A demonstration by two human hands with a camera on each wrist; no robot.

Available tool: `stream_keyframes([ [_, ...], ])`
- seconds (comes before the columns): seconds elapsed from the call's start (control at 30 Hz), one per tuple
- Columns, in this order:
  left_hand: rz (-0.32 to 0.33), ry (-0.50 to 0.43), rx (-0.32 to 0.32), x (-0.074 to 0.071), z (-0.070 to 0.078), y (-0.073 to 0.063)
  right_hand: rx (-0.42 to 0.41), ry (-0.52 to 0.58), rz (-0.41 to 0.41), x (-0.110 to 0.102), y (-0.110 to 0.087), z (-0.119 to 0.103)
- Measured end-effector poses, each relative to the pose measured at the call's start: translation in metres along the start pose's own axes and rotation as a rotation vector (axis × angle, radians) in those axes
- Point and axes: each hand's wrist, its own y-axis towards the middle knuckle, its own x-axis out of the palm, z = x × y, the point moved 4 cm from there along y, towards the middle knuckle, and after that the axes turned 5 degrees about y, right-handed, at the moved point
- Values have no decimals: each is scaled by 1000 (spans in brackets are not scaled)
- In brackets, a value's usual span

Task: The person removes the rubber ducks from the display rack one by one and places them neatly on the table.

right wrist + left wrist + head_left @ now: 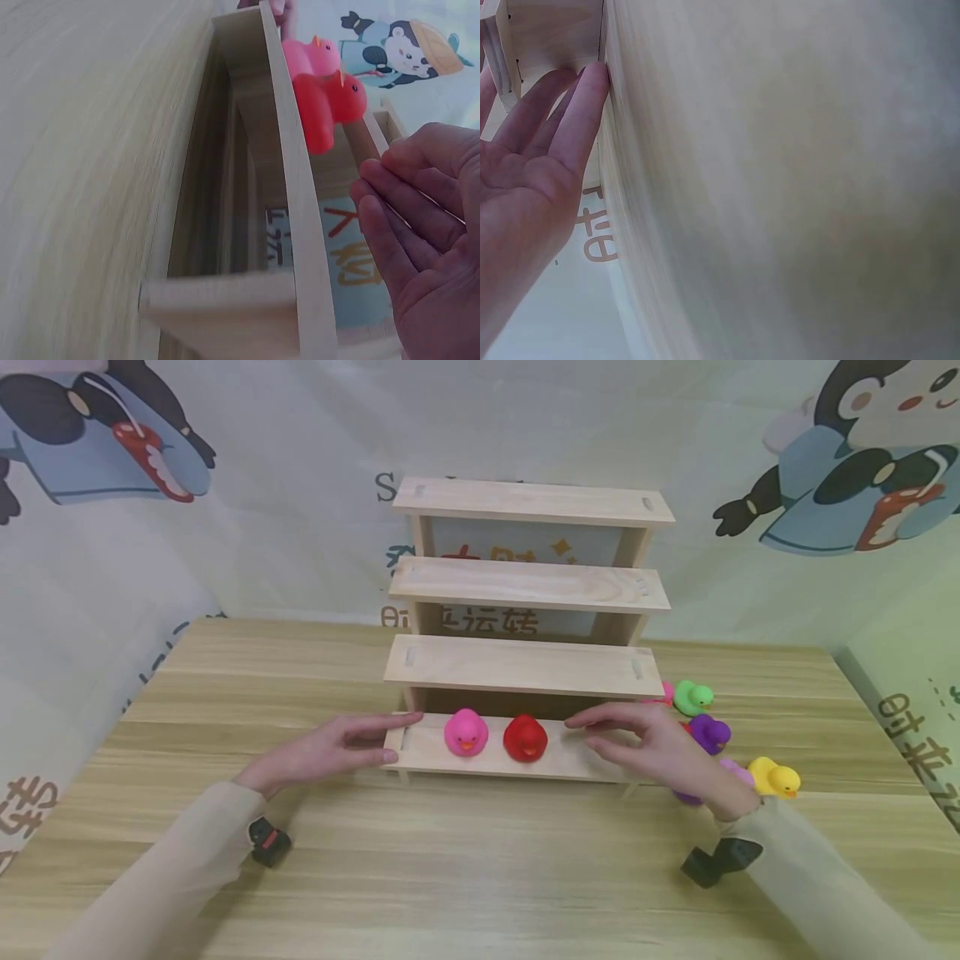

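Observation:
On the lowest board of a wooden step shelf point(517, 664) sit a pink rubber duck point(466, 733) and, to its right, a red rubber duck point(525, 739). My left hand point(330, 745) is at the left end of that board, its extended fingers right at the edge. In the left wrist view, the fingers point(585, 112) reach along the shelf's end, rather straight. Over the right part of the same board hovers my right hand point(648, 743), fingers loosely bent with nothing between them. The right wrist view shows that hand point(427, 225) beside the board, apart from the red duck point(330, 105).
Several more rubber ducks lie on the table right of the shelf, partly behind my right hand: a green one point(692, 697), a purple one point(710, 733) and a yellow one point(774, 777) among them. Three higher boards rise behind the lowest one. A printed cloth point(300, 510) hangs behind the table.

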Motion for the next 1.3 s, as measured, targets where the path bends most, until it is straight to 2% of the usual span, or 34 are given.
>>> stream_keyframes([
  [0.23,1,2,6,0,0,0,61,36,3,15,11,-2],
  [0.7,-3,-11,-2,1,0,0,-8,17,1,38,25,-5],
  [0.8,-3,-10,-2,1,0,0,10,41,5,43,25,-3],
  [0.97,-4,-9,3,0,0,1,76,84,27,45,25,-1],
  [1.3,-8,-3,8,0,-3,1,91,87,35,44,27,0],
])
